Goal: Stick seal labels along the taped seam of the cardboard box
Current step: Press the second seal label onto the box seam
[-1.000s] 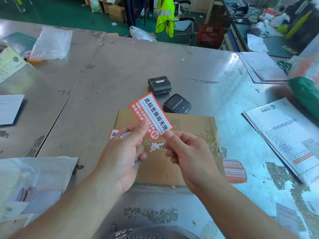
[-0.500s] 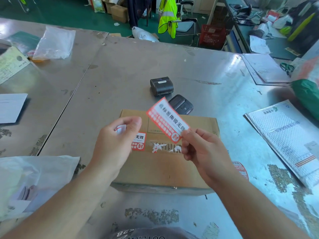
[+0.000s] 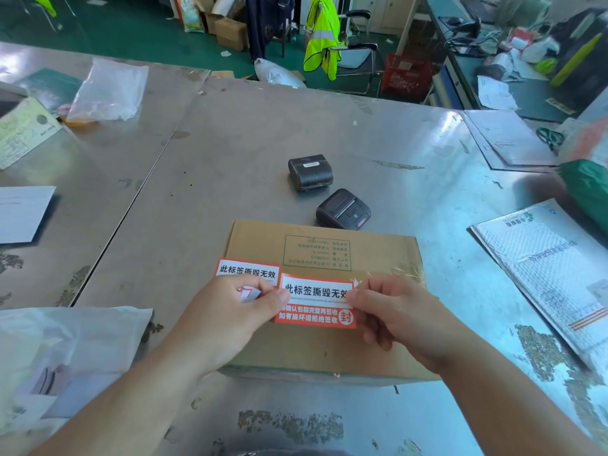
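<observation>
Nearest the camera, two bare forearms reach forward over a metal table (image 3: 263, 133). The left hand (image 3: 227, 324) pinches the left edge of a red-and-white label (image 3: 316, 304) between thumb and fingers, and a small white scrap (image 3: 249, 294) is caught in the same grip. The right hand (image 3: 404, 320) pinches the label's right edge. The label is stretched level between both hands, low over the top of the cardboard box (image 3: 296, 350); whether it touches the cardboard cannot be told. It sits over the taped seam (image 3: 394, 274), whose shiny tape shows just beyond the right hand. A second label (image 3: 248, 270) of the same kind lies stuck flat on the box top at the left end of the seam, just beside the held one. To the near left lies a plastic bag (image 3: 65, 357), to the right a padded envelope (image 3: 543, 268). Beyond the box, the nearer printer (image 3: 343, 209) sits just beside the far edge and the farther printer (image 3: 311, 172) behind it. Past the table, a yellow vest (image 3: 320, 37) hangs on a chair (image 3: 358, 55).
</observation>
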